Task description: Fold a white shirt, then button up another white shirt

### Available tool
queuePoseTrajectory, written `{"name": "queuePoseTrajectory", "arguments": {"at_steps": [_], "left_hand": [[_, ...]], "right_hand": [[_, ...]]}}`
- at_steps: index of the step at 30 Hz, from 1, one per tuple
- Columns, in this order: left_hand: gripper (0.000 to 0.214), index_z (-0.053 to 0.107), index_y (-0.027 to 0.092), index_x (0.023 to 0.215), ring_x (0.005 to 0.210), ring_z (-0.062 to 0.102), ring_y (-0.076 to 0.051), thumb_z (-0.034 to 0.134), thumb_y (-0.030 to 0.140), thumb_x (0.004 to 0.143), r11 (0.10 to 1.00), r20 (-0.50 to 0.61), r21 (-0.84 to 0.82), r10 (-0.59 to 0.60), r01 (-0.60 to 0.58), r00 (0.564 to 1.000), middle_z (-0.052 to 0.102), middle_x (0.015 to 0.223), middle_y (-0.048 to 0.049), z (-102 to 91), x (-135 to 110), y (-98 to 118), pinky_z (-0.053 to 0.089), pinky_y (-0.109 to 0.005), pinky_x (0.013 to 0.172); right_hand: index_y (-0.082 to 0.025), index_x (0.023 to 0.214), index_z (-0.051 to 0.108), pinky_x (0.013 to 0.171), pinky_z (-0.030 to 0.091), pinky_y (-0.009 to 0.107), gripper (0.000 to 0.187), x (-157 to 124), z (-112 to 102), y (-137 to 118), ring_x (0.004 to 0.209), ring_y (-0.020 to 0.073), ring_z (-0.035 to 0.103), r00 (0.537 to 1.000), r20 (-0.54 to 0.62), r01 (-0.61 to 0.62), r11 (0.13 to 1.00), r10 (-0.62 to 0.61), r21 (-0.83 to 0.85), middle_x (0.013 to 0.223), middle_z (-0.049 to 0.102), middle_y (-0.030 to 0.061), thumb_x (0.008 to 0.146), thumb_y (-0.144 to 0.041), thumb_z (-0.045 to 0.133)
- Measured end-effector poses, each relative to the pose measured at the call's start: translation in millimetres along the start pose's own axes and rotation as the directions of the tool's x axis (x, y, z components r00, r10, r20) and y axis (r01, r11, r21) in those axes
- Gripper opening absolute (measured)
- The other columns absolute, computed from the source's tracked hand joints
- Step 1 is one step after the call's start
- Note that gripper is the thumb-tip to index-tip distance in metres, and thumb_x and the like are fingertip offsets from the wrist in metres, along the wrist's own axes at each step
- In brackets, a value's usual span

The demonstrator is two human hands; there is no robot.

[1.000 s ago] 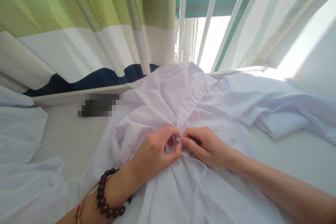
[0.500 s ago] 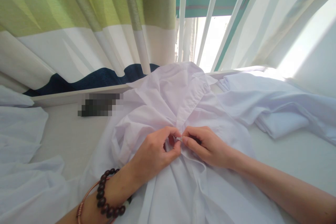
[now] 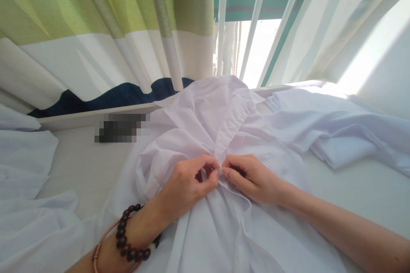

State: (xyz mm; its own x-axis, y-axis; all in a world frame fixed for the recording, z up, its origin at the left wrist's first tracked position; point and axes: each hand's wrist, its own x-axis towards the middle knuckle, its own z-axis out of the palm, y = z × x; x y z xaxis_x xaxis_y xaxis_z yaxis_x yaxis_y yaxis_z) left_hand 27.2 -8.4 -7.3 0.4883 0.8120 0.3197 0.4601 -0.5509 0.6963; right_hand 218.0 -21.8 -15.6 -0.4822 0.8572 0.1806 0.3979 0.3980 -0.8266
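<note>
A white shirt (image 3: pixel 205 115) lies spread and wrinkled in front of me, its gathered front strip running up from my fingers. My left hand (image 3: pixel 190 179) pinches the cloth at the middle of this strip between thumb and forefinger. Right beside it, my right hand (image 3: pixel 253 177) pinches the same strip, with its fingertips almost touching those of the left. Whatever small piece sits between the fingertips is too small and covered to make out. A dark beaded bracelet (image 3: pixel 123 239) and a copper-coloured bangle (image 3: pixel 98 247) circle my left wrist.
A blurred dark object (image 3: pixel 120 128) lies left of the shirt on the pale surface (image 3: pixel 86 162). More white cloth lies at the left (image 3: pixel 24 158) and folded at the right (image 3: pixel 342 149). Behind hang a green and white curtain (image 3: pixel 105 17) and white window bars (image 3: pixel 254 21).
My left hand has shifted very slightly left and its fingertips sit a little farther from the right ones. The right hand and the shirt stay almost still.
</note>
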Motion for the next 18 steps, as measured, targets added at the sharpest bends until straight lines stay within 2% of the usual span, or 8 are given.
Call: {"name": "queuePoseTrajectory", "arguments": {"at_steps": [10, 18], "left_hand": [[0.006, 0.06, 0.019, 0.08, 0.051, 0.054, -0.007, 0.057, 0.015, 0.076, 0.997, 0.071, -0.076, -0.02, 0.025, 0.997, 0.061, 0.065, 0.0053, -2.9, 2.5, 0.7, 0.046, -0.015, 0.051], [0.007, 0.061, 0.019, 0.079, 0.054, 0.054, -0.007, 0.055, 0.016, 0.078, 0.996, 0.069, -0.072, -0.043, 0.048, 0.997, 0.061, 0.065, 0.0054, -1.9, 0.6, -1.8, 0.046, -0.015, 0.053]], "right_hand": [[-0.019, 0.071, 0.047, 0.052, 0.033, 0.021, 0.019, 0.6, -1.1, -0.8, 0.051, 0.0083, 0.041, 1.0, 0.017, -0.003, 1.0, 0.002, 0.022, 0.058, 0.047, -0.0055, 0.089, -0.017, 0.044], [-0.019, 0.071, 0.048, 0.053, 0.034, 0.021, 0.018, -0.3, 0.0, 0.0, 0.052, 0.0084, 0.041, 1.0, 0.008, 0.013, 1.0, -0.013, -0.002, 0.058, 0.046, -0.0057, 0.089, -0.017, 0.045]]}}
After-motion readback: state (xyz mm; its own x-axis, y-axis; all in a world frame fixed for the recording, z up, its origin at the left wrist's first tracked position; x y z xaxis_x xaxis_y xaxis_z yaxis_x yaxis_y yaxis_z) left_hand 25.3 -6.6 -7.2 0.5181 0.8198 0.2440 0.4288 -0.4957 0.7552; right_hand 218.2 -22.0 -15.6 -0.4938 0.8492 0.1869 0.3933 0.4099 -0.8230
